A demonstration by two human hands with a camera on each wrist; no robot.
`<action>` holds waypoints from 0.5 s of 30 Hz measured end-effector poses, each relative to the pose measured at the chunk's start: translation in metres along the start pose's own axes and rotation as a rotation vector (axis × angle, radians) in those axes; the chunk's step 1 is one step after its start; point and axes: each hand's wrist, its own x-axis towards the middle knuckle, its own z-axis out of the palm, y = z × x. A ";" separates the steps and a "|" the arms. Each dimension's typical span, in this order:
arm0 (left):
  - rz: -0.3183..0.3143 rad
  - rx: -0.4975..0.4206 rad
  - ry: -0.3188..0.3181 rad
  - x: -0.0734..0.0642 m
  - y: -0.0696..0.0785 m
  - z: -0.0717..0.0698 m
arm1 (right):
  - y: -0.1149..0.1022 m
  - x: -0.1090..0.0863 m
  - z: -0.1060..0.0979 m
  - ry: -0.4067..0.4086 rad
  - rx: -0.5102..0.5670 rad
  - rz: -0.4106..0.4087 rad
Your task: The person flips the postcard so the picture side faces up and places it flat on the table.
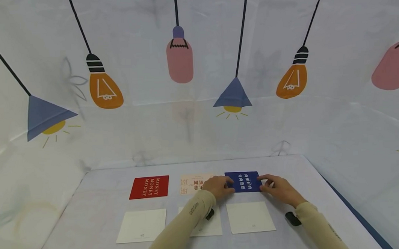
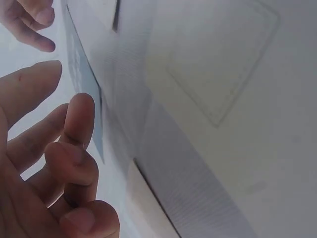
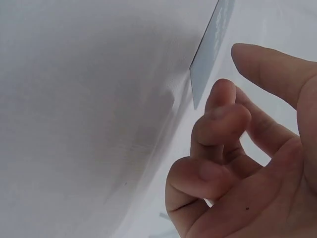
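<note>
A dark blue card (image 1: 244,182) with white Chinese characters lies at the right end of the back row, between both hands. My left hand (image 1: 218,187) is at its left edge, and my right hand (image 1: 278,189) is at its right edge. In the left wrist view, the left hand (image 2: 54,163) has bent, spread fingers beside the card (image 2: 87,82), which looks pale there. The right wrist view shows the right hand (image 3: 247,148) with thumb and fingers apart near a corner of the card (image 3: 205,64). A peach card (image 1: 189,185) with orange characters is partly covered by the left hand.
A red card (image 1: 149,187) reading MONEY lies at the back left. Nearer me are white cards at left (image 1: 142,226) and right (image 1: 250,217), plus a middle one (image 1: 208,226) partly under my left forearm. White fabric with printed lamps (image 1: 179,61) encloses the table (image 1: 89,220).
</note>
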 end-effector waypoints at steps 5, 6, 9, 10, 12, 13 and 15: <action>0.007 -0.006 -0.005 0.000 -0.001 0.002 | 0.003 -0.003 0.000 0.012 0.029 -0.014; 0.010 -0.005 -0.001 -0.001 0.000 0.002 | 0.004 -0.003 0.000 0.015 0.035 -0.016; 0.020 -0.001 0.007 -0.004 0.001 0.001 | 0.005 -0.006 0.000 0.019 0.050 -0.019; 0.024 0.002 0.010 -0.005 0.002 0.001 | 0.005 -0.007 0.000 0.019 0.050 -0.018; 0.030 0.011 0.017 -0.009 0.002 -0.001 | 0.005 -0.009 0.000 0.023 0.050 0.000; 0.033 0.015 0.020 -0.010 0.002 -0.002 | 0.004 -0.010 0.000 0.024 0.049 0.005; 0.041 0.021 0.029 -0.014 0.001 -0.005 | 0.004 -0.012 0.001 0.027 0.045 0.010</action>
